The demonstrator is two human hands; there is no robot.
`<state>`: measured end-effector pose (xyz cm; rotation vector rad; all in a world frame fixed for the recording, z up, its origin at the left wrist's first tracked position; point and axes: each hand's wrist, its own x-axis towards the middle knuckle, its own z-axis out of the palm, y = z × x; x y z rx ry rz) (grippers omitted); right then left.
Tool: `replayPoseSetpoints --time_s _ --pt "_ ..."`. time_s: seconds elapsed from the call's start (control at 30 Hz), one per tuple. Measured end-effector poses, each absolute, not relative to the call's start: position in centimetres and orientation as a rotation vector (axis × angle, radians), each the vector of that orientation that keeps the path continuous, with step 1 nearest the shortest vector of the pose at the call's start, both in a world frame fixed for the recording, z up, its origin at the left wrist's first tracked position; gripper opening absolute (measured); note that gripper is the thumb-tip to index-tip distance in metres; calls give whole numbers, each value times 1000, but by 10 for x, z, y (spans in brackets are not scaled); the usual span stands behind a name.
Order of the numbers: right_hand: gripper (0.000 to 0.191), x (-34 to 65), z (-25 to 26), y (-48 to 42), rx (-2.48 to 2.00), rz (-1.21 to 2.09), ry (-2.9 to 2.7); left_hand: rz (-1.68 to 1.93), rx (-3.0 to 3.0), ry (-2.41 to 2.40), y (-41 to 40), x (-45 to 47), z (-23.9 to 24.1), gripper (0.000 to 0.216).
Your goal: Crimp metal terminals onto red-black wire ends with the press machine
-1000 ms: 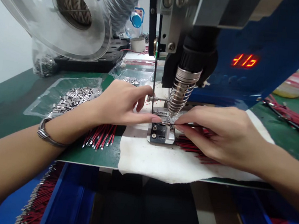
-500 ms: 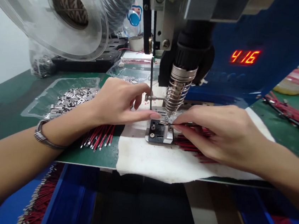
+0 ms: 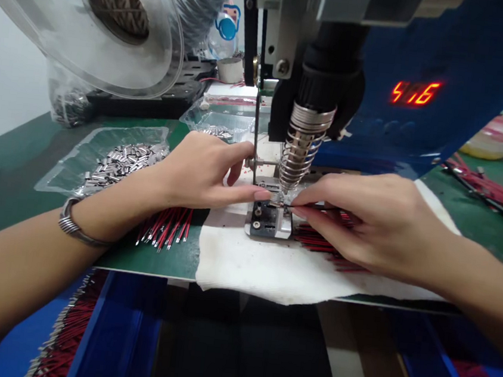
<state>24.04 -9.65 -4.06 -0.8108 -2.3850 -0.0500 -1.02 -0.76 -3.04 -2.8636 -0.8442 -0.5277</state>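
My right hand [image 3: 365, 221] pinches a thin dark wire between thumb and forefinger, its tip reaching the small metal fixture [image 3: 269, 226] under the soldering head [image 3: 302, 152]. At that fixture lies a small silver cylinder [image 3: 277, 203], in line with the wire tip. My left hand [image 3: 208, 172] comes in from the other side. Its thumb is stretched out to the cylinder's end and the forefinger bends down apart from it, by a thin upright rod. Under my right hand, red and black wires [image 3: 318, 239] lie on a white cloth [image 3: 243, 265].
A clear tray [image 3: 68, 163] of silver cylinders stands left, near a bundle of red wires [image 3: 169, 228]. A blue machine [image 3: 383, 130] with a lit red display rises behind. Blue bins [image 3: 118, 318] sit below the table edge. More wires [image 3: 493, 193] lie at right.
Both hands keep nearly the same place at the fixture. The view has shifted slightly, and the digits on the red display look different.
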Motion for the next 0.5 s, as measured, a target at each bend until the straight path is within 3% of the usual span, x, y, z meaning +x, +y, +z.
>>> replayPoseSetpoints --time_s 0.5 --pt "8 241 -40 -99 -806 -96 -2393 -553 -2884 -792 -7 -12 -31 58"
